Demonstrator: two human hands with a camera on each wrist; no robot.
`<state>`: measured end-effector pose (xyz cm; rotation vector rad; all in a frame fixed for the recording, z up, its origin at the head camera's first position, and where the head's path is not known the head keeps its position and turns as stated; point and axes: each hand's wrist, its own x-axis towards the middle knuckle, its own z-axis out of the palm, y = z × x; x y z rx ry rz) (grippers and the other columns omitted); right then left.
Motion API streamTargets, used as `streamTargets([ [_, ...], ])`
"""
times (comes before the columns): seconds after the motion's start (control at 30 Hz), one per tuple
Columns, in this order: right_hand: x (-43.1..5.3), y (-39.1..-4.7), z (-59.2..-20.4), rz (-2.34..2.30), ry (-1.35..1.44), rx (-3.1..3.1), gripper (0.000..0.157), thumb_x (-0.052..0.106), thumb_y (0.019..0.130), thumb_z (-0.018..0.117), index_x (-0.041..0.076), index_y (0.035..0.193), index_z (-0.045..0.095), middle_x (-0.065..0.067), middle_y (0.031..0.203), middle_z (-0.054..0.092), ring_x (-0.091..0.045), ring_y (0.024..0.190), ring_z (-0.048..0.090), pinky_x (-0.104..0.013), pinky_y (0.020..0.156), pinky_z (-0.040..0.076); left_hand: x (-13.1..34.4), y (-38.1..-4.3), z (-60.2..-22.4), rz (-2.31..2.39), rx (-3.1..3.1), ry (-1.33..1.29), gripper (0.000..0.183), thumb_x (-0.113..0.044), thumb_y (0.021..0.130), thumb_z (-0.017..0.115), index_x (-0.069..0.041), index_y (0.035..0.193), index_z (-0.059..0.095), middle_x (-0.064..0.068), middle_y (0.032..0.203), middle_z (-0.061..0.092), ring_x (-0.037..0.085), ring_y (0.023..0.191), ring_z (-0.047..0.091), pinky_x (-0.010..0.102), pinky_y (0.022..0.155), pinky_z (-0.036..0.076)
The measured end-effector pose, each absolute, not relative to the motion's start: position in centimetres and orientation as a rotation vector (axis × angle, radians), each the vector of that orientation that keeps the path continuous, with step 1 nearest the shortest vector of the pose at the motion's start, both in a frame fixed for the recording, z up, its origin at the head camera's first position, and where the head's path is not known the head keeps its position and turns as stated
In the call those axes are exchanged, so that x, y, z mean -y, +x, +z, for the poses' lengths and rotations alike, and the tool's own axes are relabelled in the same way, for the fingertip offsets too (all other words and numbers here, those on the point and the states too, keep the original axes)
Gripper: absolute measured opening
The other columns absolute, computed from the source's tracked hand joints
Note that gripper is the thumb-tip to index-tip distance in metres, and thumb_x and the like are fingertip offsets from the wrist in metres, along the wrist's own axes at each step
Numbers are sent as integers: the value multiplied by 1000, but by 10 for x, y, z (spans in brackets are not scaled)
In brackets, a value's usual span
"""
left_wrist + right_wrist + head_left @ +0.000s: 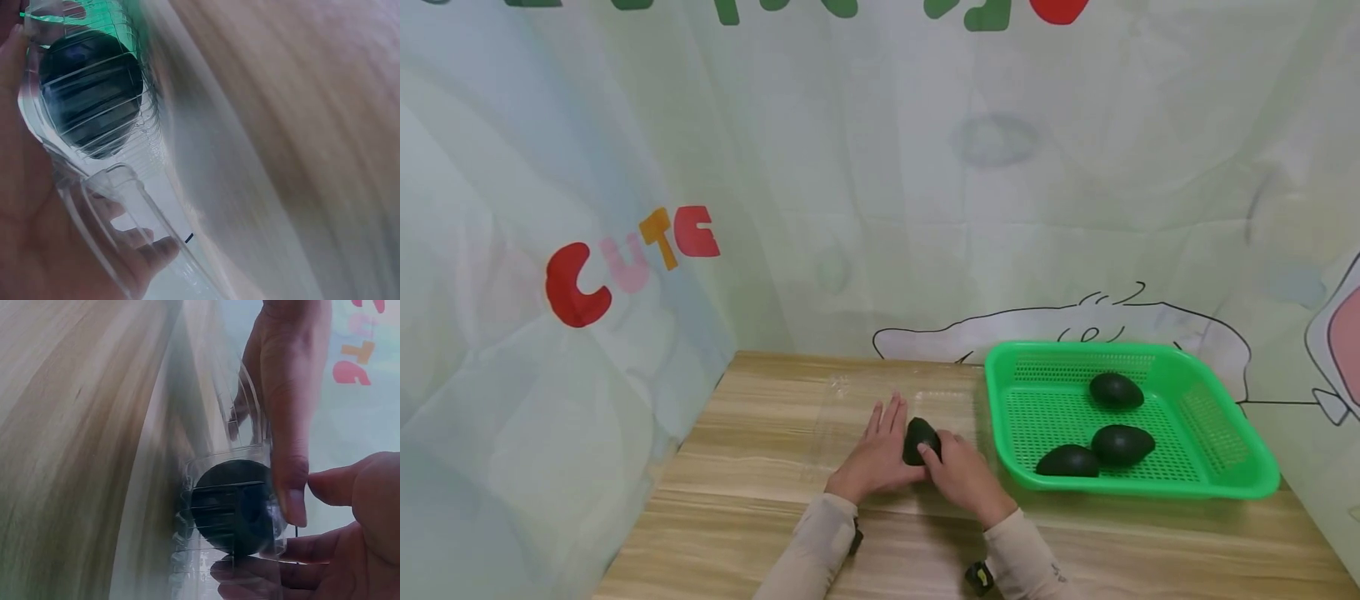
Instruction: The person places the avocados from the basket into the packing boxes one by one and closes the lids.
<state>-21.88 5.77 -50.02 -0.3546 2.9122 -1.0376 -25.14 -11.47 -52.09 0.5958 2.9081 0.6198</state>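
Note:
A dark green avocado point(919, 440) sits in the near part of a clear plastic container point(947, 402) on the table. Through the container's ridged side, both wrist views show the avocado point(94, 94) low against the wall. My right hand point(962, 473) holds it, thumb on top and fingers along its right side. To its left lies my left hand point(878, 457), fingers extended forward over the container and thumb stretched close to the avocado. In the right wrist view the two thumbs are close together above the avocado point(231, 506).
A green plastic basket point(1195, 487) stands to the right of the container, with three more avocados point(1122, 446) in it. The wood-grain table point(715, 483) ends at printed fabric walls point(850, 250) behind and on the left.

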Motion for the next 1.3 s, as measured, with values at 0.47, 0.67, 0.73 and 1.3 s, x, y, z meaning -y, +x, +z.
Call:
streamTargets([
  [0.47,-72,-211,-477,-1060,-383,-2922,41,27,101,63,-6,125,65,-22,115,70,-37,105,67,-54,88,56,114,-254,-523,616,-2904,596,122,-74,84,63,2,162,8,19,170,5,43,155,5,52,126,16],
  [0.67,-83,-206,-460,-1078,-370,-2879,37,27,102,61,0,127,65,-14,107,72,-28,96,70,-47,79,59,114,-253,-523,657,-2907,590,126,-79,80,63,1,162,10,19,170,5,44,155,6,52,125,18],
  [0.73,-88,-204,-452,-1076,-354,-2869,38,27,102,61,1,129,64,-12,107,73,-27,97,70,-46,79,59,114,-253,-524,681,-2902,582,126,-78,80,65,1,162,10,19,170,5,42,156,6,52,125,19],
  [1.3,-163,-210,-396,-868,-411,-2973,46,37,105,54,3,137,60,-12,117,72,-29,106,69,-49,84,58,115,-253,-523,704,-2881,587,130,-84,77,61,-1,162,8,15,171,2,32,157,10,48,126,19],
])
